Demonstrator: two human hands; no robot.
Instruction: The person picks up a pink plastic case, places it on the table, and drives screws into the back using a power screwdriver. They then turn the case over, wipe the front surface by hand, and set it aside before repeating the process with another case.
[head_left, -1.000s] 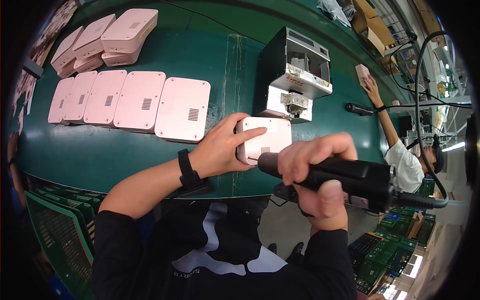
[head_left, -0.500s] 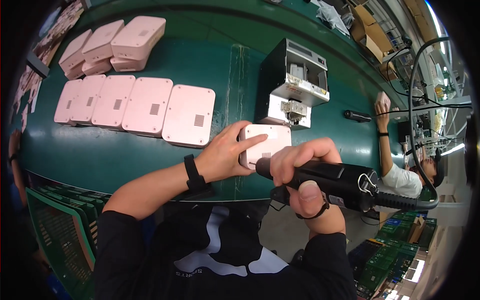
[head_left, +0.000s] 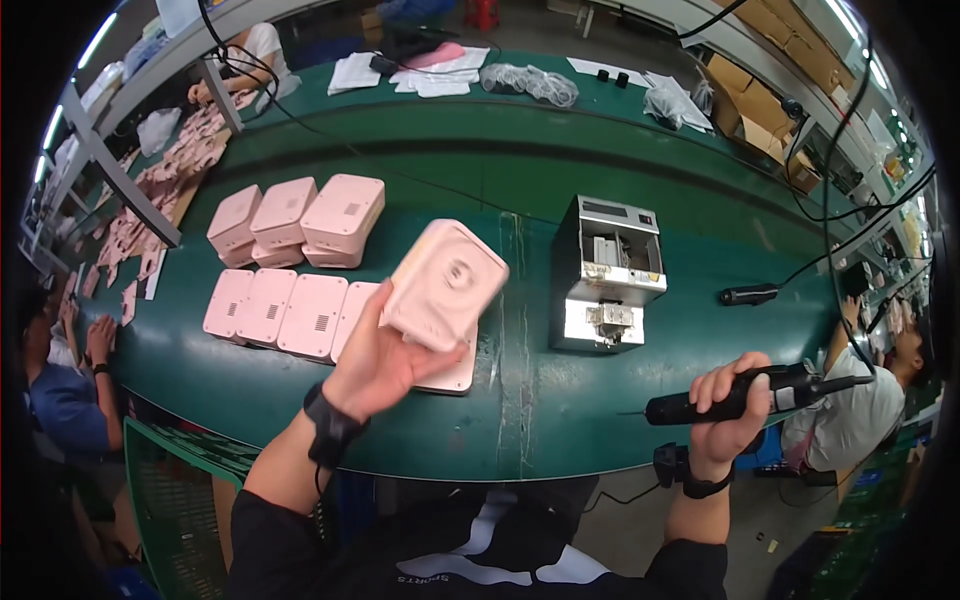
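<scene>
Above the green table (head_left: 690,345): pink box (head_left: 450,280) now lifted in the left hand (head_left: 385,365). Half a second ago what seems the same box lay flat in front of the metal machine (head_left: 612,277), tool tip at one corner. Left hand partly open, palm up, thumb along one side, fingers at the lower end, box supported in it. Box tilted, slightly blurred, a face with a round mark showing. Its lower end overlaps the last box of the row (head_left: 458,376) in view; touching or apart, cannot tell. Right hand (head_left: 735,405) has moved out to the right, fingers wrapped round the black screwdriver (head_left: 675,409), tip pointing left. Reading: tool and box now well apart, so tool work on this box appears stopped; whether its corners are finished cannot be judged, the holed side being turned away
</scene>
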